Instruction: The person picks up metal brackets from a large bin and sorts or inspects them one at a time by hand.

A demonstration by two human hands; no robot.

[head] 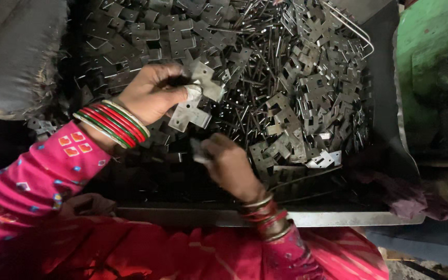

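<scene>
Beneath both hands, a shallow dark metal tray (390, 129) holds a heap of cross-shaped stamped metal plates (307, 93) mixed with thin metal pins (265, 57). The left hand (154, 93), wrist ringed with red, green and white bangles (112, 123), is closed around a cross-shaped plate (189, 115), thumb and fingers pinching its upper arm so that the flat, punched face hangs just below the fingertips, apparently lifted clear of the heap for handling. The right hand (229, 166), just below and to the right of that plate, is curled with fingertips pinched together; whether it grips a small part cannot be told, as the tips are blurred. Beyond the left hand lie more loose plates; right of the right hand, a pale plate (325, 159) rests on the pile. A wire loop (353, 31) lies over the far corner. No packages, labels or signs are visible; a green painted body (431, 36) stands outside the tray's right wall.
</scene>
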